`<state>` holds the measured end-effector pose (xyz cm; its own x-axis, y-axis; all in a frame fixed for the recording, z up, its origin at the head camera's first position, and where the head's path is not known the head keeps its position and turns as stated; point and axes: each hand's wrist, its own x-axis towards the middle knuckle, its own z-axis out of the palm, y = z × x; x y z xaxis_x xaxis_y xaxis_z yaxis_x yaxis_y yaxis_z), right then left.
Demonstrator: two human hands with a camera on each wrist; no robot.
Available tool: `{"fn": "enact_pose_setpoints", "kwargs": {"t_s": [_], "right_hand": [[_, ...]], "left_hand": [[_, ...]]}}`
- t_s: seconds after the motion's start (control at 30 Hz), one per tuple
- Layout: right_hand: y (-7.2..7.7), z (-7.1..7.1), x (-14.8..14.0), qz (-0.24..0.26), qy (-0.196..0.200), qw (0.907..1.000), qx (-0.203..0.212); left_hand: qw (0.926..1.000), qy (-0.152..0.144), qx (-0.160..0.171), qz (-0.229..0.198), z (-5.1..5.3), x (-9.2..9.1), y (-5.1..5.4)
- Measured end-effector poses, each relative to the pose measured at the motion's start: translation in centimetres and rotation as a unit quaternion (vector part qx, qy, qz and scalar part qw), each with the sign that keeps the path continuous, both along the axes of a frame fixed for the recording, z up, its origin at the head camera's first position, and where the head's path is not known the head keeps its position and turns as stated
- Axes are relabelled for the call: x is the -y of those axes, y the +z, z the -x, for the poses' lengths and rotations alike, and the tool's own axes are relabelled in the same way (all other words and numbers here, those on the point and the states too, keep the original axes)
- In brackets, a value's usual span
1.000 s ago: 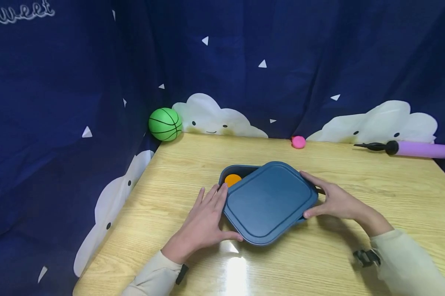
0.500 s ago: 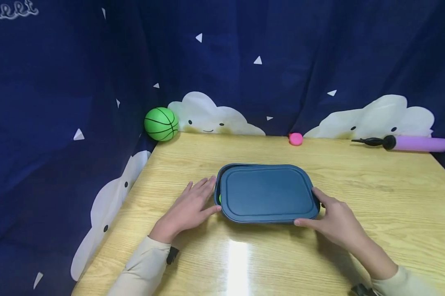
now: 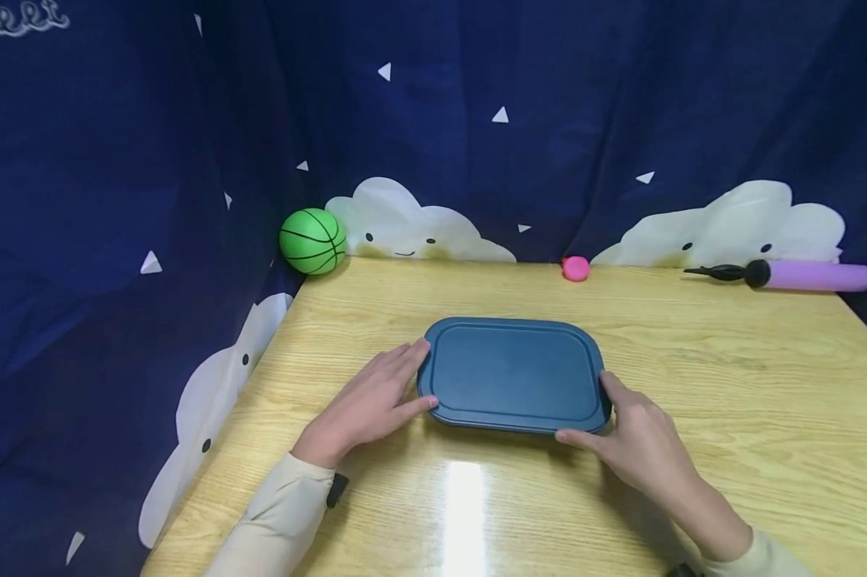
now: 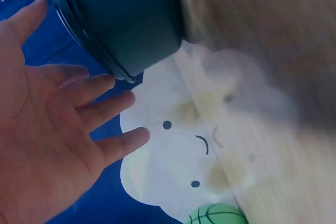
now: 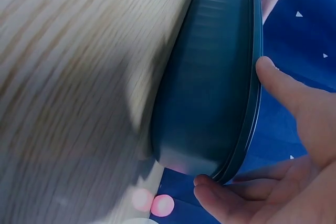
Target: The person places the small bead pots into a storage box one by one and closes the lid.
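A dark blue lid (image 3: 516,373) lies flat on a dark blue rectangular food container (image 5: 205,77), covering its whole top. My left hand (image 3: 364,403) touches the lid's left end with nearly straight fingers, thumb at the front left corner. In the left wrist view, the left fingers (image 4: 105,106) are spread beside the container's rim. At the opposite end, my right hand (image 3: 643,441) holds the lid's front right corner, its thumb along the front edge and its forefinger on the right side. The right wrist view has the right thumb (image 5: 278,80) against the rim. What lies inside the container is hidden.
The container stands on a wood-grain table (image 3: 729,369). A green ball (image 3: 313,241) with black lines sits at the back left corner. A small pink object (image 3: 575,268) and a purple hand pump (image 3: 812,276) lie along the back edge, before a dark blue curtain (image 3: 549,104).
The lid has turned from a slant to line up with the container and slid left over the gap that showed orange and green things. Both hands moved with it along its ends.
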<state>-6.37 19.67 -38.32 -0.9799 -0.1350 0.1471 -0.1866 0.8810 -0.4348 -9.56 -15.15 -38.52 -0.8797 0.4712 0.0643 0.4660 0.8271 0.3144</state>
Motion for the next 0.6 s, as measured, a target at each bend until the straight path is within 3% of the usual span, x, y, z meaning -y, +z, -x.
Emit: {"fn": "enact_pose_setpoints", "kwargs": {"t_s": [0.17, 0.43, 0.6], "right_hand": [[0.2, 0.0, 0.1, -0.001, -0.003, 1.0, 0.0], [1.1, 0.6, -0.3, 0.006, 0.018, 0.9998, -0.002], [2.4, 2.9, 0.0, -0.005, 0.049, 0.9983, -0.03]], "left_hand": [[0.9999, -0.008, 0.006, 0.012, 0.3, -0.5, 0.6], [0.9994, 0.02, 0.016, 0.024, 0.5, -1.4, 1.7], [0.9984, 0.009, -0.013, 0.054, 2.4, -3.7, 3.2]]}}
